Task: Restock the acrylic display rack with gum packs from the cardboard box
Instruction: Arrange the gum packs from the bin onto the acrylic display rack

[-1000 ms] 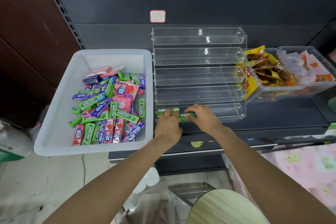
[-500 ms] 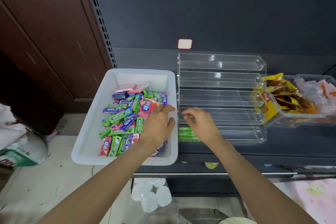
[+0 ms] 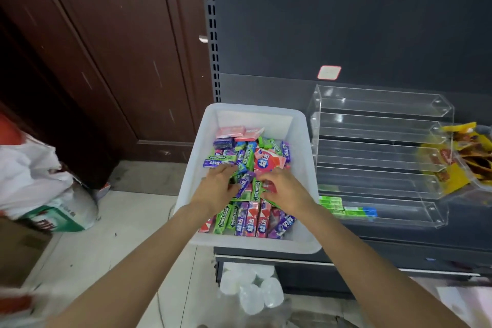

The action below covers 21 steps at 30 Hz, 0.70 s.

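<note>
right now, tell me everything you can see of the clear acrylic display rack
The clear acrylic display rack is a see-through stepped stand of five long tiers with low front lips, standing upright on the dark shelf against the dark back panel, right of the white plastic bin. The upper four tiers look bare; the lowest holds a few green gum packs at its left end. Neither hand touches it.
</note>
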Motion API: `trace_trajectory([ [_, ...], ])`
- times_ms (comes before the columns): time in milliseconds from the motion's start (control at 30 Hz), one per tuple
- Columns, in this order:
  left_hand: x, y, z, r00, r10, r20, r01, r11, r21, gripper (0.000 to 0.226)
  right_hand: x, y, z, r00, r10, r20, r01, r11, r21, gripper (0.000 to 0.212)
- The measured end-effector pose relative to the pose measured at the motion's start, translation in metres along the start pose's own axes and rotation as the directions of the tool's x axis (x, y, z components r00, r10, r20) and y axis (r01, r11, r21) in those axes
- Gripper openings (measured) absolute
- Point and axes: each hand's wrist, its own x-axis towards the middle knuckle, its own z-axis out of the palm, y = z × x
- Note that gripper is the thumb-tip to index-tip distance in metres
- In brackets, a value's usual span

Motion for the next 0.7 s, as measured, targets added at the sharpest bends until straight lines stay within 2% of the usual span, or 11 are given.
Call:
trace_trajectory([
  [200,0.004,-0.002,0.004,0.996,0.053,-0.066,-0.053,0.999,0.008,0.048,-0.002,0.000,-0.003,0.994,0.092,0.061,-0.095,0.995,0.041,0.032],
  [300,0.007,0.006,0.004,0.986,0.115,-0.122,-0.115,0.993,0.006,0.040,-0.002,0.001,-0.010,0.995,0.099,0.021,-0.101,0.987,0.123,0.019],
  [400,0.016,0.019,0.004,0.979,0.200,-0.036,-0.197,0.978,0.071,0.043,-0.003,0.003,-0.028,0.990,0.125,-0.070,-0.106,0.967,0.231,0.009],
  [533,0.023,0.033,0.004,0.965,0.213,0.151,-0.252,0.913,0.320,0.057,-0.011,0.010,-0.046,0.977,0.166,-0.133,-0.112,0.934,0.338,0.008],
  [600,0.023,0.035,0.005,0.959,0.230,0.167,-0.278,0.879,0.387,0.056,-0.015,0.012,-0.049,0.973,0.185,-0.134,-0.126,0.923,0.363,0.008],
  [700,0.021,0.032,0.007,0.962,0.247,0.116,-0.272,0.898,0.345,0.047,-0.019,0.011,-0.051,0.971,0.192,-0.143,-0.125,0.915,0.383,0.006],
])
